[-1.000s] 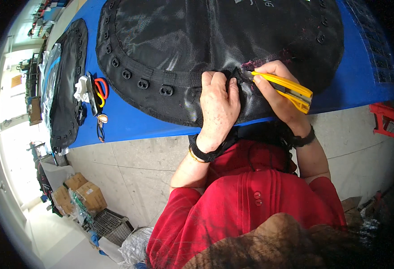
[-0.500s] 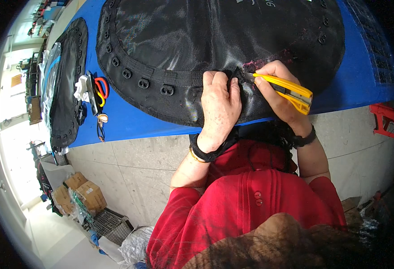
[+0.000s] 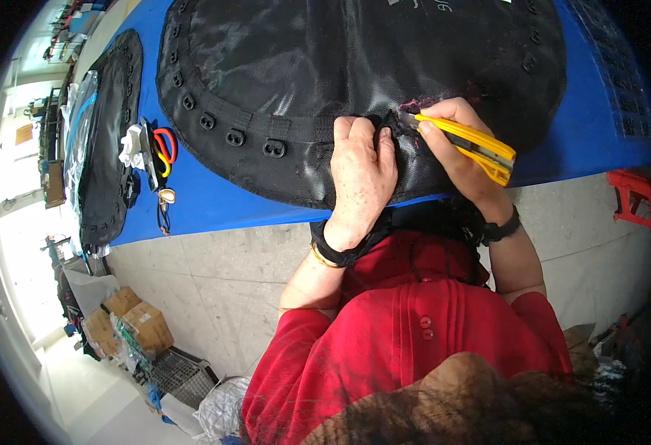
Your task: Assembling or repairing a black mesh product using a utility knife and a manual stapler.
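Observation:
A round black mesh mat point(image 3: 281, 81) lies on a blue-covered table, with black plastic buckles point(image 3: 274, 147) along its webbing border. My left hand point(image 3: 362, 165) presses on the near border, its fingers closed on a pinched-up fold of webbing point(image 3: 386, 132). In my right hand point(image 3: 463, 152) is a yellow utility knife point(image 3: 481, 144), held in a closed grip. Its blade point(image 3: 408, 119) points left, right beside that fold; whether it touches the fabric I cannot tell. Dark pink thread scraps point(image 3: 425, 102) lie on the mat just beyond the blade.
To the left on the table are scissors with red and yellow handles point(image 3: 165, 150), a crumpled white wad point(image 3: 132, 146) and another black mat point(image 3: 110, 170). A red stool point(image 3: 632, 196) stands on the floor at right. Cardboard boxes point(image 3: 146, 326) sit at lower left.
The knife and my right hand have shifted very slightly up and left. My left hand keeps its place on the fold. The whole view has moved a little.

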{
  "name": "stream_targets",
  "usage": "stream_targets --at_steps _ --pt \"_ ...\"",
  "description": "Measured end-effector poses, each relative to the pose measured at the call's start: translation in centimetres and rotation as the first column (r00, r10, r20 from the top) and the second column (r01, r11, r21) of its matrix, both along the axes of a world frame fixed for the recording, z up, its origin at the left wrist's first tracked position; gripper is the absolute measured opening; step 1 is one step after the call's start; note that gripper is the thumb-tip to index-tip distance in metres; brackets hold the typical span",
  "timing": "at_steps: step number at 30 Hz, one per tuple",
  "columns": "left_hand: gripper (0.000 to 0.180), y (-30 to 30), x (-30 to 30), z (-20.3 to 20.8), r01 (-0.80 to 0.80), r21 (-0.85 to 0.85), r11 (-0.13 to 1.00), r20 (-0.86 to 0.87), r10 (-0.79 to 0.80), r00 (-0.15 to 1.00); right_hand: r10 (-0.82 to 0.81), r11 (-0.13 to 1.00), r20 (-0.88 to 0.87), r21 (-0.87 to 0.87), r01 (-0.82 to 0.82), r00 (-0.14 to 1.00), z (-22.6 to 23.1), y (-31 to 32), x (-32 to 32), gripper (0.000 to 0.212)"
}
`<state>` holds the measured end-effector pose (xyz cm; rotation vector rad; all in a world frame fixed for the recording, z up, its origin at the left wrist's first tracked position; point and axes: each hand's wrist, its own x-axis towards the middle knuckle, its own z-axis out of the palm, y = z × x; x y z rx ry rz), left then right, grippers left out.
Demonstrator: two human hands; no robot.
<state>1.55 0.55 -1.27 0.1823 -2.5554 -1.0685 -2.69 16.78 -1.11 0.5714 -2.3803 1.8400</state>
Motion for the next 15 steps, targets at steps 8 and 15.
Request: stream_targets --at_steps 8,15 --pt "0.018 0.01 0.05 -0.15 0.001 0.018 1.0 -0.007 -0.001 1.0 0.016 1.0 0.024 -0.003 -0.016 1.0 -0.01 -0.13 -0.14 0.012" --pt "0.018 0.15 0.01 -0.08 -0.002 0.018 1.0 0.002 0.002 1.0 0.028 0.999 0.028 0.034 -0.029 0.999 0.19 0.07 -0.22 0.009"
